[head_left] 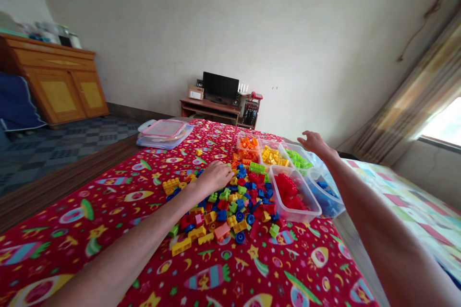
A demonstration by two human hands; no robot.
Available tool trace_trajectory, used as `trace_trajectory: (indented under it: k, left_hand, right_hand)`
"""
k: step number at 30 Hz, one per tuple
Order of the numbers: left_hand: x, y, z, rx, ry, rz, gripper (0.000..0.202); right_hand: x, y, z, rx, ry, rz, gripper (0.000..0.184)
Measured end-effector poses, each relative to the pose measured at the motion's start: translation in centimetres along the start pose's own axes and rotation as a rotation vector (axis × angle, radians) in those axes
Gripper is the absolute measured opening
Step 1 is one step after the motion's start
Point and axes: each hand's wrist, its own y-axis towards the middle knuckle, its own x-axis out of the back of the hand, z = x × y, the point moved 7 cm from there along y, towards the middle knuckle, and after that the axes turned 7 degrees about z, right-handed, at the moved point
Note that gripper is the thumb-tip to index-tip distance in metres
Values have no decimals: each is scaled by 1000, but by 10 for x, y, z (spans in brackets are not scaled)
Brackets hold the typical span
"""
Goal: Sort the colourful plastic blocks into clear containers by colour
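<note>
My left hand [216, 175] reaches over a mixed pile of toy building blocks [234, 204] on the red patterned cloth. Its fingers are curled together at the pile's far edge, and whatever is between them is hidden. My right hand [316, 144] hovers above the box of green blocks [298, 159], its fingers apart and nothing visible in them. Beside that box stand a box of yellow blocks [274, 156] and one of orange blocks [248, 144]. Closer to me are a clear box of red blocks [288, 192] and a rounded tub with blue blocks [324, 186].
Stacked plastic lids [163, 129] lie at the cloth's far left edge. A single yellow block [199, 152] sits apart from the pile. Behind the bed-like surface stands a desk [211, 105] with a monitor [221, 85]; a wooden cabinet [57, 81] is at left.
</note>
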Motion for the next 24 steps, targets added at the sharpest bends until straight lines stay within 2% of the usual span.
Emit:
trace_trajectory:
  k: [5, 11, 14, 18, 21, 24]
  left_hand:
    - [3, -1, -2, -27, -14, -29, 28]
    - [9, -4, 1, -56, -102, 48, 35]
    - [9, -4, 6, -84, -226, 96, 31]
    - [7, -2, 20, -42, -323, 88, 26]
    - [6, -1, 26, -12, -309, 90, 28]
    - [6, -1, 21, -38, -280, 99, 29]
  right_hand:
    - [-17, -30, 39, 89, -7, 91, 26]
    - [-30, -90, 120, 287, 317, 172, 26]
    - [-45, -106, 149, 331, 378, 217, 26]
    - [-65, -112, 161, 356, 273, 214, 25]
    - [-76, -114, 154, 343, 93, 215, 27]
    - [-85, -121, 145, 318, -44, 268, 29]
